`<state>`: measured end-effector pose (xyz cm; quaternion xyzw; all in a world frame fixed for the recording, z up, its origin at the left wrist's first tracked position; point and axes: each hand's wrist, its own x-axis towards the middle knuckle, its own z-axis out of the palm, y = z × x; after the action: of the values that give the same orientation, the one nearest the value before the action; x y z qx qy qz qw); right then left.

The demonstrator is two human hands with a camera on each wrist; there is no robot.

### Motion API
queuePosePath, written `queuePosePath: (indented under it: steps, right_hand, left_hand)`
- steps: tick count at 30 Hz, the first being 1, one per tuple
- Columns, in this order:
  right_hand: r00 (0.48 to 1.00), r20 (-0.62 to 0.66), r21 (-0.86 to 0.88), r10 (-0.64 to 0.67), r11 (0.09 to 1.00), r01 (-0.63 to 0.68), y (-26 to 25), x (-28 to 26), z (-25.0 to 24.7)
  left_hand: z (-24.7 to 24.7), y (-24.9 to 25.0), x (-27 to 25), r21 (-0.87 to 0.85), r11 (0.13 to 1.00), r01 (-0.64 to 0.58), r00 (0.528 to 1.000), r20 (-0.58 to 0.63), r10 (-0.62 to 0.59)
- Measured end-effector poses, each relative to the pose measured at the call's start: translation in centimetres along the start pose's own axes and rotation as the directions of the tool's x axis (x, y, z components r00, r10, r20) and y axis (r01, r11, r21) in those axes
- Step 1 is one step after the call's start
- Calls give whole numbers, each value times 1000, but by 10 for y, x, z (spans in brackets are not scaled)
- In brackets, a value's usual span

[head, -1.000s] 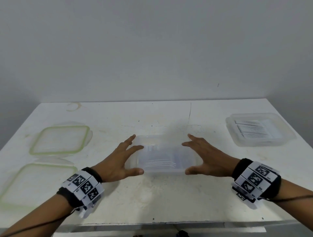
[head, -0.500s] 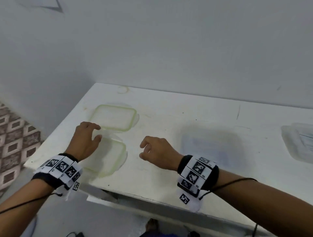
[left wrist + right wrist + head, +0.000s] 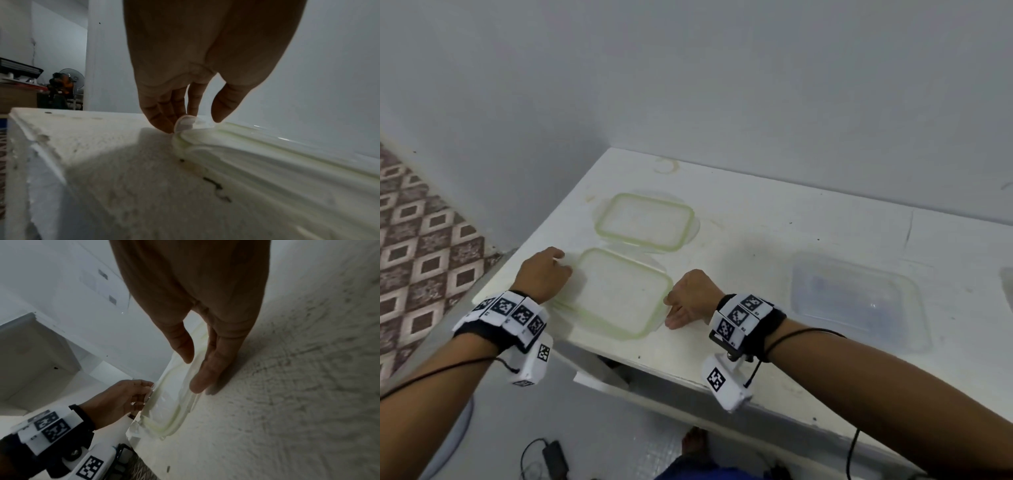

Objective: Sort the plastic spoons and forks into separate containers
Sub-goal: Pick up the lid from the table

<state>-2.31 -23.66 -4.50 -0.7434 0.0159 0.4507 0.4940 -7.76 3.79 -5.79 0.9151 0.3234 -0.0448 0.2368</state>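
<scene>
The left hand point(image 3: 543, 274) pinched the near lid's point(image 3: 616, 294) corner tab while the right hand's point(image 3: 690, 297) straight fingers braced its opposite edge, seemingly to lift it.

Plain room, likely home: patterned floor tiles point(image 3: 421, 260), bare white wall point(image 3: 688, 75), standing fan point(image 3: 72, 79) beyond.

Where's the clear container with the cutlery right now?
In the head view the clear container sits on the table to the right of the right hand, apart from both hands.
</scene>
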Motion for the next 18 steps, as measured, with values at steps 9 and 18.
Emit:
queuePosePath:
  steps: [9,18]
  right_hand:
    - [979,-109,247,-175,949,197,1,-46,-39]
    - [777,-488,39,-397,880,474,28,-135,-176]
  left_hand:
    - [-16,23,-10,-362,921,-140,989,-94,114]
    - [5,162,-51,-706,597,-381,861,-37,507]
